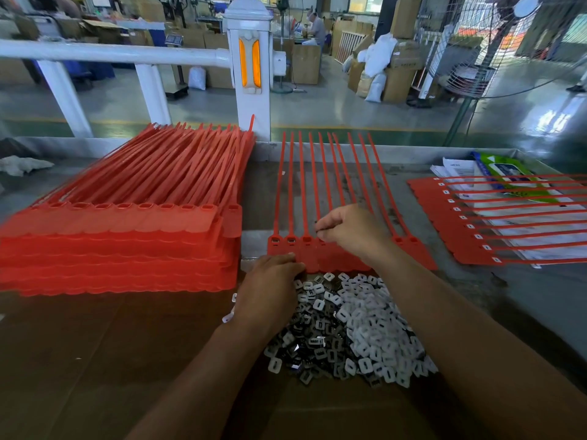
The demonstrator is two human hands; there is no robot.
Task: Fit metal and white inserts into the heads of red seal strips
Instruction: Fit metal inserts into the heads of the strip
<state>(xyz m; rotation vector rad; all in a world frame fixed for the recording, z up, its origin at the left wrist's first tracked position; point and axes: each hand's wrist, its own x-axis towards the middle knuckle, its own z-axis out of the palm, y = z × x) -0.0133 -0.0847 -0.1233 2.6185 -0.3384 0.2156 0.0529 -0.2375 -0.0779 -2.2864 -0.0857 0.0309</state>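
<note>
Forearms (197, 376) stretched forward, left hand (270, 282) flat on red seal strips (336, 263), right hand (351, 231) pinching insert (317, 229)

We see only two hands and two forearms of the person: the left hand (270, 281) and the right hand (352, 231) are bare, with plain skin across the backs, knuckles and fingers. The left forearm (203, 376) and the right forearm (460, 338) are bare as well, uncovered from the wrist to the lower edge of the view, and each looks broader toward that edge under the wide-angle lens. Finer detail, such as the nails or any marks on the skin, is too blurred for us to make out.
</note>
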